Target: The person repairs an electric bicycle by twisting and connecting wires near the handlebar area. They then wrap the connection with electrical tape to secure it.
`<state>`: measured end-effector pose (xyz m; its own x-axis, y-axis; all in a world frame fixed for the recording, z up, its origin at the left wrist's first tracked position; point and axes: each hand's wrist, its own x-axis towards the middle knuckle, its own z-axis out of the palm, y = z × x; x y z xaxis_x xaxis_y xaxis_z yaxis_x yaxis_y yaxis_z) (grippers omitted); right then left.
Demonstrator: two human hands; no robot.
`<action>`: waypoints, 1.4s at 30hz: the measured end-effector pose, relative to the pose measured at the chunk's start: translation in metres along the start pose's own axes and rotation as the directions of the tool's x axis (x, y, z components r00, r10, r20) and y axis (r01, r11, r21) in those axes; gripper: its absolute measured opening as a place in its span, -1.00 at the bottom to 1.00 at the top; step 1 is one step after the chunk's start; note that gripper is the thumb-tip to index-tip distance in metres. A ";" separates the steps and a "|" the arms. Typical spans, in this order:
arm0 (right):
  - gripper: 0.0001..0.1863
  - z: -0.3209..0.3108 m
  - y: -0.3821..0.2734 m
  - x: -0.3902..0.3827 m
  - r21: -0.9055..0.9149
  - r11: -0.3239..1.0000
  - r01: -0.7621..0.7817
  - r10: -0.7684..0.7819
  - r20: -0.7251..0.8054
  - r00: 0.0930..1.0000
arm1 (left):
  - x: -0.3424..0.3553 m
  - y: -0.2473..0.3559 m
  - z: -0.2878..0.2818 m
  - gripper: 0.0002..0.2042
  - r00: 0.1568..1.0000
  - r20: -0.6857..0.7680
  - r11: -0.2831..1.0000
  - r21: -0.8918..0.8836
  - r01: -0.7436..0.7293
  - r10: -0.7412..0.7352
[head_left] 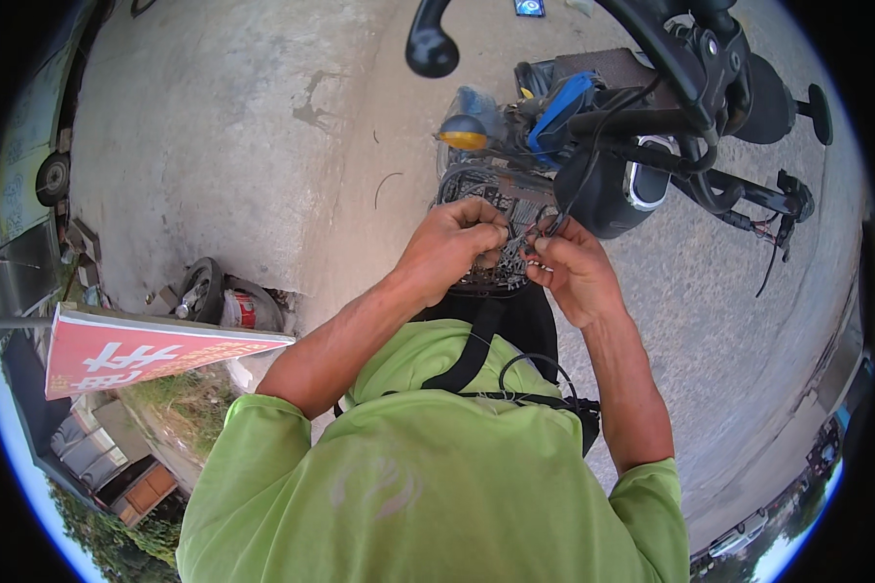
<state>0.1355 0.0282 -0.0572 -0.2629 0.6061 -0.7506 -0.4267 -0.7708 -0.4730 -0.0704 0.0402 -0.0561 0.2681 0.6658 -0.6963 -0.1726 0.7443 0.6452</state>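
Both my hands meet in front of me, above a box of small metal parts (491, 282). My left hand (462, 236) is closed in a pinch; whatever sits between its fingertips is too small to make out. Opposite it, my right hand (576, 264) is closed on thin wires (532, 251), dark and reddish, at its fingertips. A dark cable (591, 160) runs down toward the right hand from the handlebar (666, 58) of a two-wheeler. Close beyond the hands is a round black housing with a silver rim (644, 185).
An amber-and-black turn signal (464, 133) and a blue panel (564, 107) lie ahead. Bare wire ends hang from the handlebar's right end (786, 219). Left are a pink sign (156, 352) and a tyre (202, 290). A phone-like device (529, 8) lies far ahead on the concrete (233, 126).
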 end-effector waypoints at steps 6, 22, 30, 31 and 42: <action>-0.84 -0.003 0.007 0.001 -0.113 0.987 0.111 -0.123 -0.097 0.988 | 0.013 0.003 0.003 -0.84 0.998 0.025 0.984 0.173 0.052 -0.057; -0.82 -0.010 0.008 -0.012 -0.181 0.963 0.199 -0.215 -0.076 0.974 | 0.016 0.001 0.005 -0.78 0.989 0.129 0.980 0.192 0.047 -0.072; -0.81 -0.020 0.014 -0.010 -0.120 0.970 0.212 -0.218 -0.043 0.975 | 0.012 -0.009 0.001 -0.84 0.978 0.202 0.995 0.090 0.034 -0.051; -0.81 -0.020 0.015 -0.010 -0.116 0.970 0.213 -0.219 -0.041 0.975 | 0.011 -0.009 0.001 -0.84 0.973 0.214 0.994 0.075 0.077 -0.091; -0.79 -0.020 0.012 -0.010 -0.075 0.981 0.178 -0.179 -0.011 0.984 | 0.016 -0.012 -0.002 -0.84 0.981 0.195 0.984 0.175 -0.038 0.004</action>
<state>0.1504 0.0092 -0.0646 -0.1730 0.7323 -0.6586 -0.4009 -0.6631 -0.6321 -0.0656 0.0423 -0.0754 0.4468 0.6454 -0.6195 -0.0141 0.6974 0.7165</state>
